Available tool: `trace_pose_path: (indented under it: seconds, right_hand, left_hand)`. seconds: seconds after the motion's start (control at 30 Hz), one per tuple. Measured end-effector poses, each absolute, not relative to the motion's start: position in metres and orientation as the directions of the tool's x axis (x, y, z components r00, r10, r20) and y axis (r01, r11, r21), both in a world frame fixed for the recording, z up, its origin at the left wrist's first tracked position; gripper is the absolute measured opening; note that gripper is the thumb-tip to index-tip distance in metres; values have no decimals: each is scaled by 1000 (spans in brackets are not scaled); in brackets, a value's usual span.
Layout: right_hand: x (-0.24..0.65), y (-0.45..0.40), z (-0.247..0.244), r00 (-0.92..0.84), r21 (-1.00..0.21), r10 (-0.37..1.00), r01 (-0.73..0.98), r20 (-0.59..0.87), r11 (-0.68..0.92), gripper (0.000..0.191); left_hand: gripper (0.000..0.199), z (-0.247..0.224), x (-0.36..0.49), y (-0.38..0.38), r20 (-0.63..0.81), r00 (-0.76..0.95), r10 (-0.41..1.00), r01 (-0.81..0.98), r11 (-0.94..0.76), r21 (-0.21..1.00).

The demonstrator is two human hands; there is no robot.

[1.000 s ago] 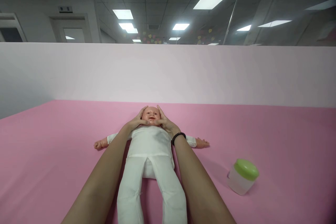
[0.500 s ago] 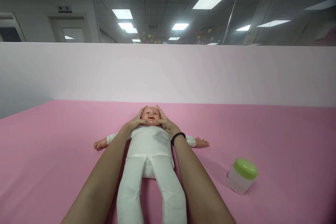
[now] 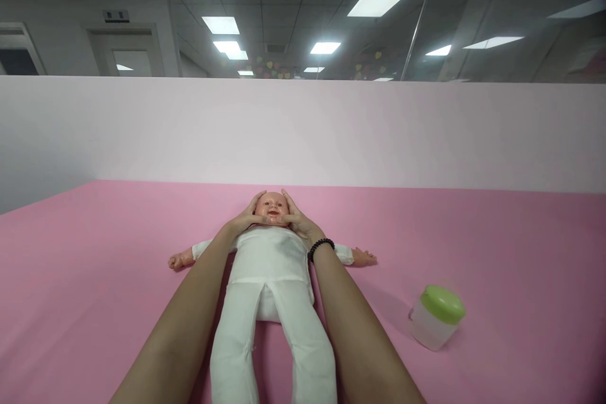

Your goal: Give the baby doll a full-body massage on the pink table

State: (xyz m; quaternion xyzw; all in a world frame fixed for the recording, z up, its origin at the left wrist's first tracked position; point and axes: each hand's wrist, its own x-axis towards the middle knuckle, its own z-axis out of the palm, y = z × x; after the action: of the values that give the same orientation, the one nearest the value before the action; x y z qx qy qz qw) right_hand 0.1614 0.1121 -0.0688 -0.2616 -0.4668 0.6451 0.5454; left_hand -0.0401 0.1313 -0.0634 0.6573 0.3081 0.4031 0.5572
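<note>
A baby doll (image 3: pixel 272 259) with a white cloth body lies on its back on the pink surface (image 3: pixel 449 240), its head at the far end and its legs toward me. My left hand (image 3: pixel 247 217) cups the left side of the doll's head, thumb at the chin and fingers along the temple. On the other side my right hand (image 3: pixel 299 219) holds the head the same way, with a black coiled band (image 3: pixel 321 248) around the wrist. Both thumbs rest near the doll's mouth and chin. The doll's arms stretch out sideways, partly hidden behind my forearms.
A translucent container with a green lid (image 3: pixel 438 317) stands on the pink surface to the right of the doll. Behind the surface rises a low white wall (image 3: pixel 303 132), with a glass pane above it. Ceiling lights and a door show beyond.
</note>
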Motion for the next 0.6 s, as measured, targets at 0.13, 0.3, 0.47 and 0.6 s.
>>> trace_pose_path:
  seconds: [0.13,0.3,0.47,0.6]
  right_hand:
    - [162,111,-69,-269,-891,948,-453,169,30,39]
    - [163,111,-69,-266,-890,947,-455,179,40,39]
    - [162,112,-69,-262,-889,947,-455,186,49,40]
    - [161,112,-70,-253,-893,950,-447,183,53,39]
  left_hand:
    - [115,-65,-37,132,190,445,875,-40,-193,980]
    - [115,-69,-38,135,212,456,864,-45,-215,976]
    - [110,-70,-41,137,217,481,849,-58,-216,975]
    - [111,-70,-38,137,208,443,872,-59,-203,977]
